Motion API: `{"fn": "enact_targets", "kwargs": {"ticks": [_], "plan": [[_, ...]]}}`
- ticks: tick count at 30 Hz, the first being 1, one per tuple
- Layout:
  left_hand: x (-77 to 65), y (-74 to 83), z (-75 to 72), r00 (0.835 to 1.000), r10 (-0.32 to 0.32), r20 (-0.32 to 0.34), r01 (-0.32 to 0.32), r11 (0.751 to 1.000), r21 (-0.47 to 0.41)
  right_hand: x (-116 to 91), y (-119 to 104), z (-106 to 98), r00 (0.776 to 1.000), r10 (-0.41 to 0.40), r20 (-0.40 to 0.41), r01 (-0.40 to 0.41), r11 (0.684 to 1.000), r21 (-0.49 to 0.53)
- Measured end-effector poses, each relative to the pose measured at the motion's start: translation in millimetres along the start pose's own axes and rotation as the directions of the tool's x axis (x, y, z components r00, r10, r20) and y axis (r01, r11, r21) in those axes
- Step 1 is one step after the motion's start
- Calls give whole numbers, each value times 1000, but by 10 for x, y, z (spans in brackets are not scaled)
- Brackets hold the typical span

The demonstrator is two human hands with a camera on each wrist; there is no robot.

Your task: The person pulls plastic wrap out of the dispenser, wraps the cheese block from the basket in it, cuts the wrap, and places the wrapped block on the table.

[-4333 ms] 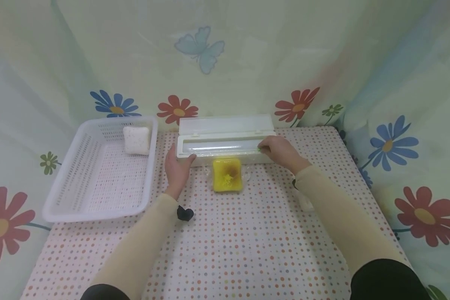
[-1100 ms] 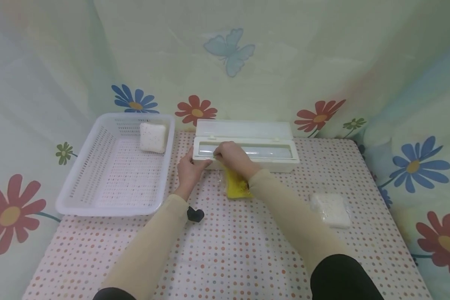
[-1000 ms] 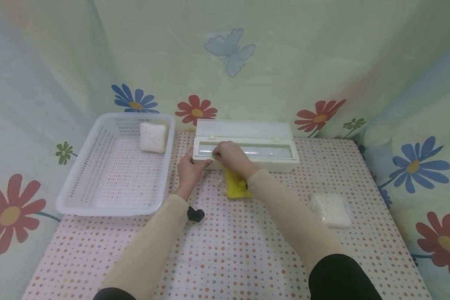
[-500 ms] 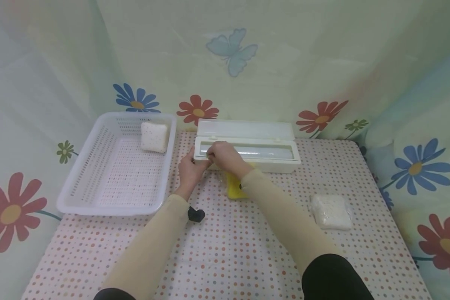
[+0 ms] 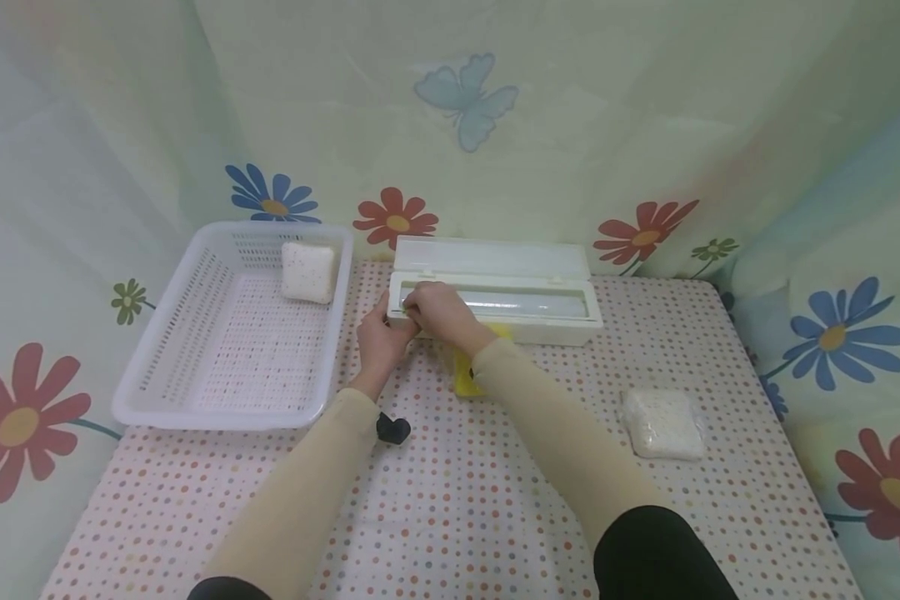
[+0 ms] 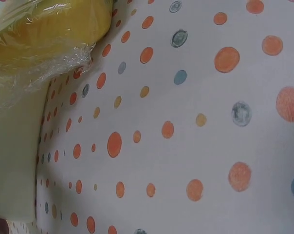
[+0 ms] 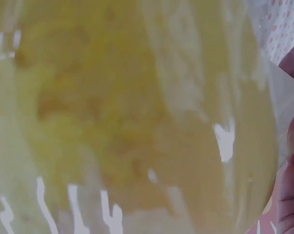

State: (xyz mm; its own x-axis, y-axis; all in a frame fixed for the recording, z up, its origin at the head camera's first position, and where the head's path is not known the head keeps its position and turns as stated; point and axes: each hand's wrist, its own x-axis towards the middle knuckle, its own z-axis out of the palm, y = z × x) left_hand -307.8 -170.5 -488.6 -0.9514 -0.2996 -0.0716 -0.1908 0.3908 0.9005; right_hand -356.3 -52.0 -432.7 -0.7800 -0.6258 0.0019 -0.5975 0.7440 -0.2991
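A white cling film dispenser (image 5: 551,332) lies across the back of the table, its lid (image 5: 491,257) raised and a film roll showing inside. My left hand (image 5: 378,346) grips its left end, thumb at the front. My right hand (image 5: 444,317) pinches a small green slide cutter (image 5: 404,307) at the left of the front edge, close to the left thumb. Under the right forearm a yellow bread-like slab (image 5: 465,379) is partly hidden. Clear film covers the slab (image 6: 69,24) in the left wrist view, and it fills most of the right wrist view.
A white plastic basket (image 5: 217,418) stands at the left, with a white speckled square block (image 5: 307,273) in its back right corner. On the right of the dotted table (image 5: 435,517) lies a white block wrapped in clear film (image 5: 663,425). A flowered curtain (image 5: 562,108) hangs behind.
My right hand has slid the cutter leftward along the dispenser's front edge, from its right end to near the left hand. The left hand keeps its grip. The head view has shifted slightly.
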Motion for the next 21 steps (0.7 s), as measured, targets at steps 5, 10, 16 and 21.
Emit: {"fn": "enact_targets", "kwargs": {"ticks": [5, 10, 16, 21], "plan": [[2, 5, 10, 1000, -9, -3, 9, 1000, 9, 11, -41, 42, 999, -3, -35, 3, 1000, -2], [-16, 2, 29, 1000, -23, 3, 23, 998, 52, 39, -87, 110, 993, -72, -96, 71, 997, -19], [-9, 25, 13, 1000, -2, -10, 2, 998, 57, 82, -100, 120, 987, -84, -138, 83, 996, -16], [5, 9, -6, 1000, -10, 8, 9, 998, 64, 104, -111, 138, 991, -68, -118, 68, 998, -8]]}}
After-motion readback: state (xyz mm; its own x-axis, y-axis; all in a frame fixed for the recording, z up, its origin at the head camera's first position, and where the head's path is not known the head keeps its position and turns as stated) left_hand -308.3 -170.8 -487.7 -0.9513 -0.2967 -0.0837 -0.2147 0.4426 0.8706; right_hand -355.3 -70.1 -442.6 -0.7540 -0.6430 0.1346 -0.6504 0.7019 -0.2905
